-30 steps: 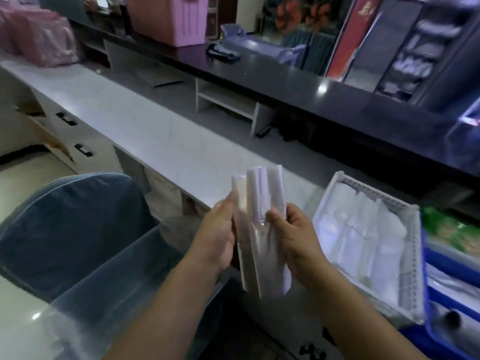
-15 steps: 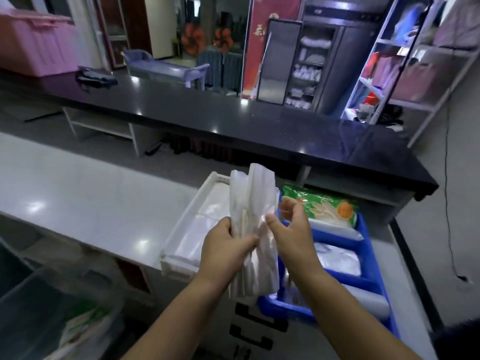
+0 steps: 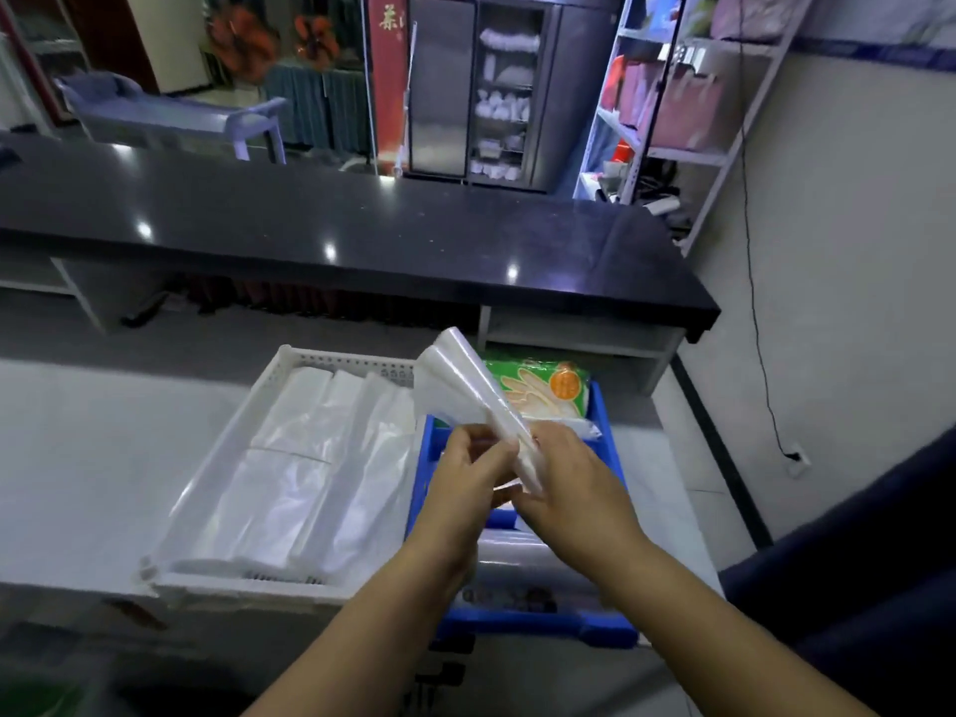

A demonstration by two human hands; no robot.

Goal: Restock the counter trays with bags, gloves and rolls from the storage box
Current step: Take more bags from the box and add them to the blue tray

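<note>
Since the frame half a second back, the bundle of bags (image 3: 463,390) has gone from upright to tilted. Its free end now leans up and away to your left, and your hands have shifted from the seam between the two trays to a position above the blue tray (image 3: 538,627). Your left hand (image 3: 468,478) and right hand (image 3: 577,491) are both clamped on the lower end of the bundle, fingers curled round it, the two hands close together. The bundle is clear of both trays; only your grip supports it.

Judgement: the bundle has reached the trays and is being squared up for placing, but is not yet set down. The white tray (image 3: 235,587), just left of your hands, already holds flat clear bags in overlapping rows, so it is the probable destination.

Edges and room:
- The white tray and blue tray stand side by side, touching or nearly so. Lift the bundle over the walls between them; do not drag it across.
- The white tray's perforated far wall stands just behind the bundle's free end.
- The glove packet (image 3: 548,388) lies at the blue tray's far end, just behind the bundle.
- The grey surface (image 3: 77,458) extends to the left of the white tray.
- The dark counter (image 3: 362,235) stands higher, beyond the trays.
- The wall (image 3: 827,302) stands near on the right, so sideways room there is small.
</note>
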